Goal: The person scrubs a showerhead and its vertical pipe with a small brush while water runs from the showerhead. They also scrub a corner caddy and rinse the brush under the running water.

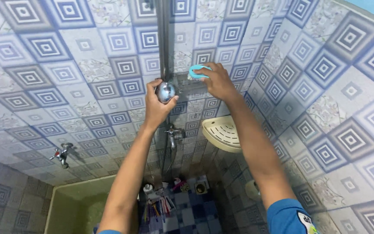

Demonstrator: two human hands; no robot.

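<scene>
While the left hand curls its fingers around the shiny round chrome knob, gripping it from below and the side, the knob sits at the foot of the vertical chrome pipe that runs up the tiled wall near the room's corner. The right hand is closed on a light blue scrubber, pressing it against the wall just right of the pipe and slightly above the knob. Below the knob, on the same pipe line, a chrome mixer tap juts out, and beside it in the wall corner hangs a cream corner shelf. Farther left along the wall is a small tap, above the edge of a green basin. On the blue tiled floor lie bottles and brushes.
</scene>
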